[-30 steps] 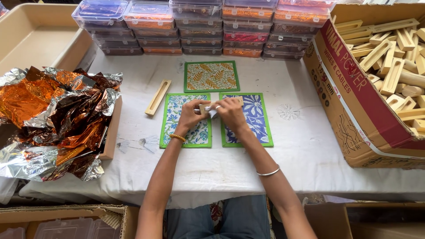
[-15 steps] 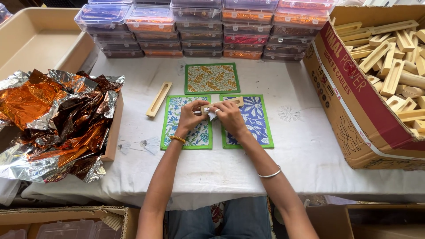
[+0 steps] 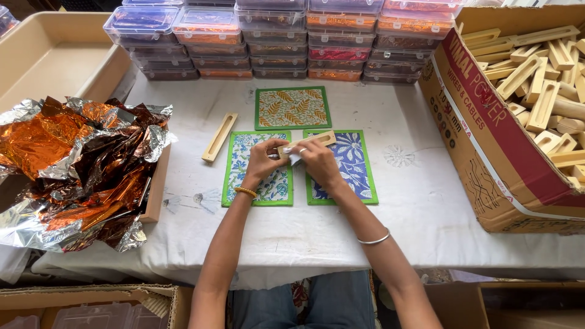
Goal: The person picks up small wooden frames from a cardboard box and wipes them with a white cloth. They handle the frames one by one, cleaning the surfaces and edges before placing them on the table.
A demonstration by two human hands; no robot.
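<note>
My left hand (image 3: 263,159) and my right hand (image 3: 318,159) meet over two green-edged blue floral mats (image 3: 355,167). Together they hold a slotted wooden stick (image 3: 319,139) and a small white piece (image 3: 294,158) pressed against it. The stick's far end points up and to the right past my right hand. A third mat, orange with leaves (image 3: 292,108), lies just beyond. Another slotted wooden stick (image 3: 219,136) lies flat on the white cloth to the left of the mats.
A crumpled heap of orange and silver foil (image 3: 73,170) fills the left side. Stacked clear lidded boxes (image 3: 274,36) line the far edge. A big cardboard box (image 3: 487,140) of wooden sticks stands at the right. A beige tray (image 3: 55,55) sits far left.
Both hands stay at the same spot over the mats, working the stick and white piece with small finger movements. Nothing else has moved.
</note>
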